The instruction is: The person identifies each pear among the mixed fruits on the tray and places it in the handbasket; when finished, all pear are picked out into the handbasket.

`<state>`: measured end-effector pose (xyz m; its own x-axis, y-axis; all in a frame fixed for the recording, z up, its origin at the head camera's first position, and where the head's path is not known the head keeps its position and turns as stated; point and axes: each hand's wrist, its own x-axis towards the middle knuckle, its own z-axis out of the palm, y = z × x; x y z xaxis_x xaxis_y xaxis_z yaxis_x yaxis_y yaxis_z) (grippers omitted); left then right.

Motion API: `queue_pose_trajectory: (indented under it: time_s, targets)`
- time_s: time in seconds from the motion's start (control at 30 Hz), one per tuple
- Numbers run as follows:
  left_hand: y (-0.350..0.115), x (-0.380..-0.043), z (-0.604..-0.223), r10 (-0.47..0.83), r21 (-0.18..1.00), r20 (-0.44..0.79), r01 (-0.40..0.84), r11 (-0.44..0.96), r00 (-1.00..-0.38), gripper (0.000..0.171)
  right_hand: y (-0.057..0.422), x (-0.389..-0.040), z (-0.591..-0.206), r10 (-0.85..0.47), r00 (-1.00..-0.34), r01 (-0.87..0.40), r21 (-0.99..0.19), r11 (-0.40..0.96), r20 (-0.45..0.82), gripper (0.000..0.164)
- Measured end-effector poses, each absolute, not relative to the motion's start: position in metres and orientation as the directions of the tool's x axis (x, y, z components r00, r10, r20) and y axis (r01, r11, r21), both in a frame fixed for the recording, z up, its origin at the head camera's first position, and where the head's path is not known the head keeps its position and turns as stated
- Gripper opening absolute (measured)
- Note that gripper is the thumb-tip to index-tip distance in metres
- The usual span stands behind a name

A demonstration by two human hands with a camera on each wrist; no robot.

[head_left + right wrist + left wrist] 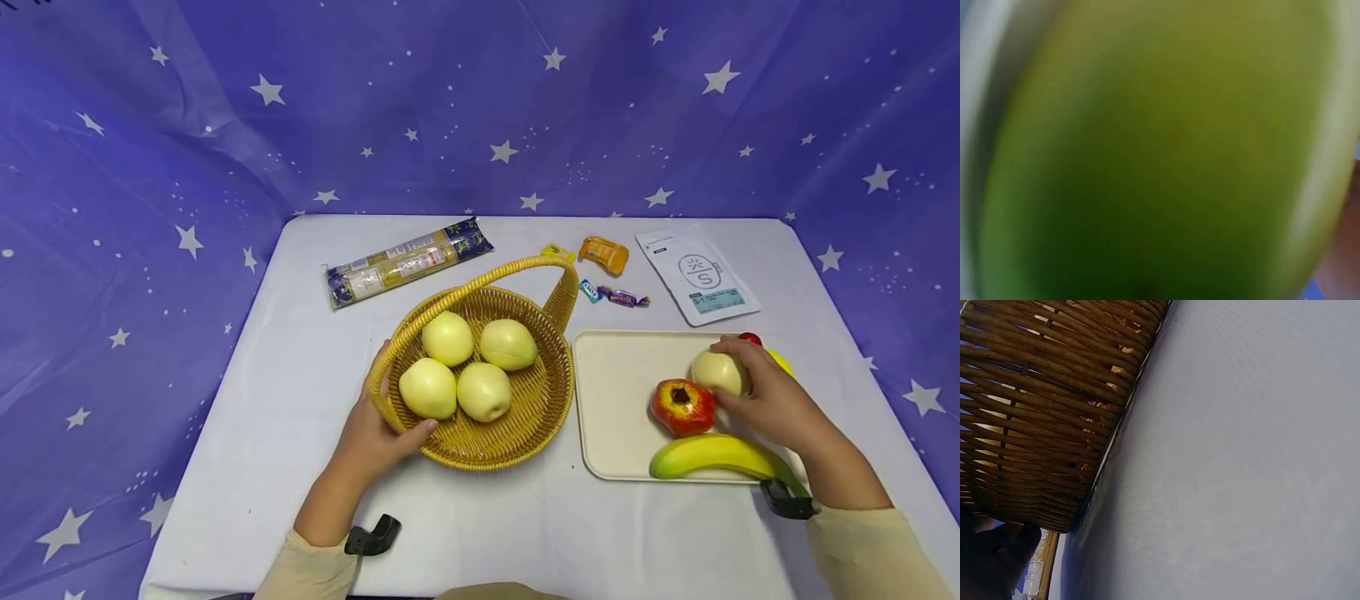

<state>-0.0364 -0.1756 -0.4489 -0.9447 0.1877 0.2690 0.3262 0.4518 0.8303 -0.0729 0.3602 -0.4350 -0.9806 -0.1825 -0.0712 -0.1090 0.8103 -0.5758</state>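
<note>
My left hand (375, 429) grips the left side of a woven basket (558, 396), its thumb over the rim. Several pale yellow-green fruits (483, 392) lie inside, beneath the arched handle (480, 275). In the left wrist view, the basket's woven side (1041, 412) stands close, with dark fingers (1000, 556) at its edge. On the cream tray (611, 400), my right hand (780, 408) holds another pale fruit (716, 371) between thumb and fingers. A red-and-yellow fruit (682, 407) touches it, and a banana (720, 456) lies in front, near the wrist. A blurred yellow-green surface (1166, 144) fills the right wrist view.
Behind the basket lies a long pasta packet (408, 262). An orange packet (603, 255), a purple-wrapped candy (625, 297) and a white pouch (701, 279) lie farther back. A yellow thing (780, 361) and a red one (750, 338) are partly hidden behind my right hand.
</note>
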Motion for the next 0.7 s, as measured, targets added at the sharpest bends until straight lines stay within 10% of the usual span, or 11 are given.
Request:
queue_pose_trajectory:
  time_s: [0.4, 0.7]
  targets:
    - [-0.184, -0.042, -0.476, 0.187, 0.808, 0.252, 0.313, 0.500, -0.949, 0.119, 0.344, -0.077, -0.391, -0.112, -0.988, -0.156, -0.641, 0.751, 0.110, 0.067]
    - [-0.183, -0.041, -0.476, 0.187, 0.814, 0.248, 0.310, 0.491, -0.950, 0.117, 0.261, -0.083, -0.347, -0.429, -0.862, -0.485, -0.689, 0.538, 0.271, 0.069]
